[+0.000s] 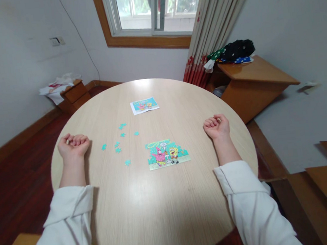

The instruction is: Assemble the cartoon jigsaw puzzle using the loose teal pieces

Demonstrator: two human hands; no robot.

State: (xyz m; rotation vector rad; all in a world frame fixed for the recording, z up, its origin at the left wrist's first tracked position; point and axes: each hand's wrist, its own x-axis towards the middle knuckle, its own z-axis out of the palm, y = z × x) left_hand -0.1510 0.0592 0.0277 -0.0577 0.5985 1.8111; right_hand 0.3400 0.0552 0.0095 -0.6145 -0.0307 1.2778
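Note:
My left hand (pixel 73 145) rests palm up at the left side of the round table, its fingers curled into a loose fist with nothing visible in it. On the right side my right hand (pixel 217 126) lies the same way, also curled and holding nothing. Between them is a partly assembled cartoon jigsaw puzzle (pixel 167 154), with a pink starfish, a squid and a yellow sponge figure; its upper right edge is uneven. Several loose teal puzzle pieces (pixel 118 150) are scattered between my left hand and the puzzle. Farther back lies a printed reference picture (pixel 144 105) showing similar figures.
The pale wooden table (pixel 161 216) fills the middle. Behind it are a window (pixel 154 10) and a curtain (pixel 210 16). At right, a tilted-looking wooden cabinet (pixel 250 90) bears dark cloths (pixel 239 50). A small cabinet (pixel 76 96) with white items stands at left.

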